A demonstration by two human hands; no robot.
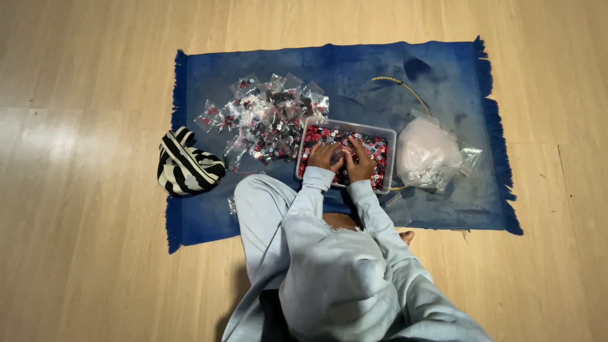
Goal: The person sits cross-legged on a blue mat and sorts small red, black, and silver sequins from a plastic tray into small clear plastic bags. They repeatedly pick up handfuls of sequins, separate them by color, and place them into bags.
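A clear plastic tub (387, 134) full of small red, black and white round pieces sits on a blue fringed rug (354, 69). Both of my hands rest inside the tub, pressed together over the pieces. My left hand (325, 156) lies at the tub's near left. My right hand (361, 162) is beside it, fingers curled down into the pieces. Whether either hand holds any pieces is hidden. A heap of several small clear bags (266, 120) with the same pieces lies left of the tub.
A crumpled pile of clear plastic bags (430, 155) lies right of the tub. A black-and-white striped pouch (187, 166) sits at the rug's left edge. A thin yellow cord (408, 88) curves behind the tub. Light wooden floor (82, 190) surrounds the rug.
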